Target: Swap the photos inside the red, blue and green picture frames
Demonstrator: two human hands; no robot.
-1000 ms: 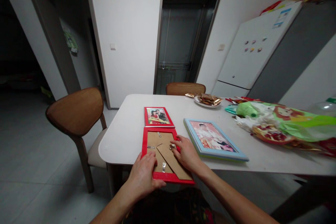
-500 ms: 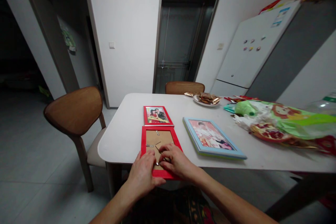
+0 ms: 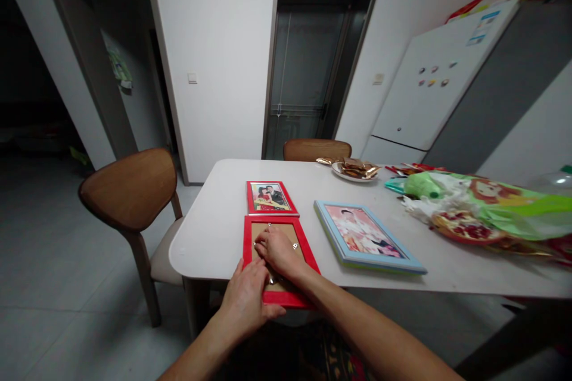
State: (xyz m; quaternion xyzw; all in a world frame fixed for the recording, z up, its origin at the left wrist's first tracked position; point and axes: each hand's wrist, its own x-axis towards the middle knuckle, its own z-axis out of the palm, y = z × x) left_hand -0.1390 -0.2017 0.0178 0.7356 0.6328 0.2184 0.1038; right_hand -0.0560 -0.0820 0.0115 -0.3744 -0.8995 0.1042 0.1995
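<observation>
A chair stands left of your grip. Your left hand, partly curled, holds the face-down red frame overhanging the near edge of the table; your right hand bunches its fingertips on the backing, any hold hidden. Just right, a blue frame crowds you, then a green bag.

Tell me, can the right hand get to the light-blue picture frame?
Probably yes: past the red picture frame under the right hand, only bare white tabletop separates the hand from the light-blue picture frame.

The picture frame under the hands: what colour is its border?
The frame's border is red, seen best in the head view.
</observation>
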